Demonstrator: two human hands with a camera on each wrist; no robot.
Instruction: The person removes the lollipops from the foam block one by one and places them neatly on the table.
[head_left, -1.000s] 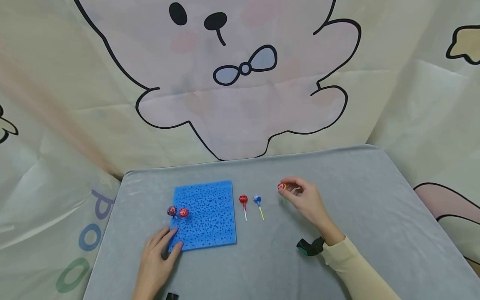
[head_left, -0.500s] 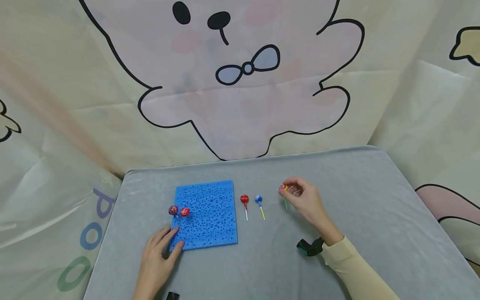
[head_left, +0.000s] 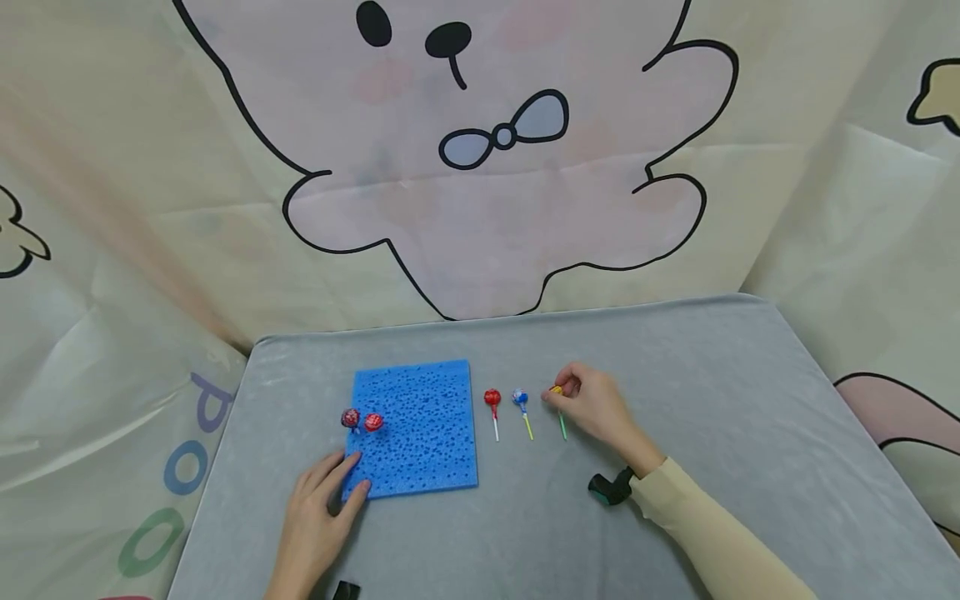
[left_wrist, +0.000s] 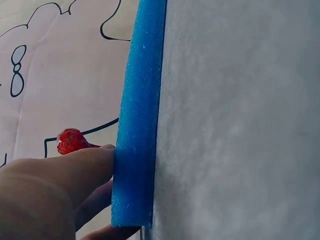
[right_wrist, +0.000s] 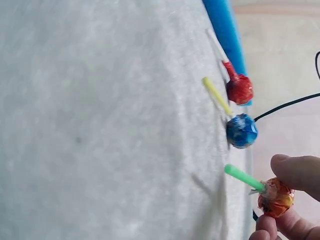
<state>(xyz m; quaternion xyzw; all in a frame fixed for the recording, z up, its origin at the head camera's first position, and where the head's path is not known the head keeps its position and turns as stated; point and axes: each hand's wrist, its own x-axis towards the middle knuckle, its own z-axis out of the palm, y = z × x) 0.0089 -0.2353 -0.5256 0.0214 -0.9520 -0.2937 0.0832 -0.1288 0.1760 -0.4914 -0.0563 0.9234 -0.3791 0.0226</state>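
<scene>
In the head view my right hand [head_left: 596, 412] pinches an orange and yellow wrapped lollipop [right_wrist: 275, 200] by its candy end. Its green stick points toward my side of the table, close over the cloth. Just left of it lie a blue lollipop [head_left: 521, 397] with a yellow stick and a red lollipop [head_left: 492, 398] with a white stick. My left hand [head_left: 313, 521] rests at the near left corner of a blue foam board [head_left: 427, 433], its thumb against the near edge. Two wrapped lollipops, one dark red [head_left: 350, 418] and one red [head_left: 373, 422], stand in the board's left side.
Grey cloth covers the table [head_left: 675, 358]. A pale curtain [head_left: 487, 217] with a cartoon drawing hangs behind it and at both sides. A black wrist device [head_left: 611, 487] is by my right cuff.
My right hand has come left and a little nearer with the lollipop, close to the blue one, and more of the green stick shows. The left hand keeps its place on the board.
</scene>
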